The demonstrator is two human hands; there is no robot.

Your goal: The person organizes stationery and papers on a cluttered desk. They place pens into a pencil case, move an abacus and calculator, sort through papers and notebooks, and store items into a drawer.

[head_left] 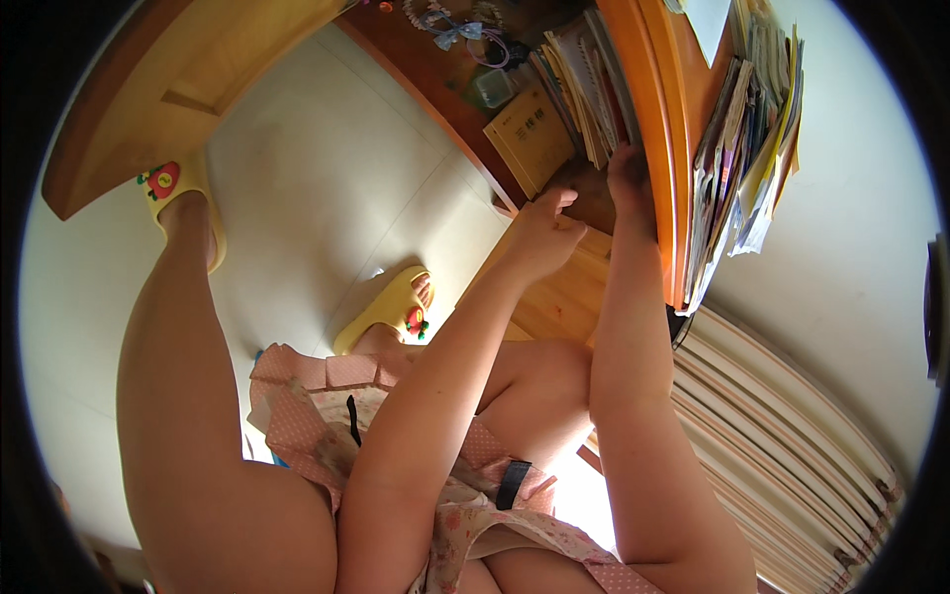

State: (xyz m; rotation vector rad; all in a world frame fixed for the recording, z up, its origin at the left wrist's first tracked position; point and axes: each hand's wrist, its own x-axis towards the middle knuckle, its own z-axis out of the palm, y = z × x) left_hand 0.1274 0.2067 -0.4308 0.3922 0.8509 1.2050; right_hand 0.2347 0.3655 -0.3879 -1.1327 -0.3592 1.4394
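Observation:
My left hand point(547, 236) hovers at the front of a wooden cabinet compartment, its fingers loosely bent and apart, with nothing visible in them. Just beyond it, a tan box or book with a printed cover point(530, 137) leans in the compartment. My right hand point(626, 178) reaches inside, against the orange-brown side panel point(665, 168). It is at the right end of a row of upright books and papers point(586, 84); shadow hides most of its fingers, so its grip does not show.
Deeper in the compartment lie a blue bow hair tie point(457, 36) and a small clear container point(494, 89). Magazines point(737, 148) stand outside the panel, above a white ribbed radiator point(782, 416). An open wooden door point(168, 89) is at left. Yellow slippers point(381, 305) are on the tiled floor.

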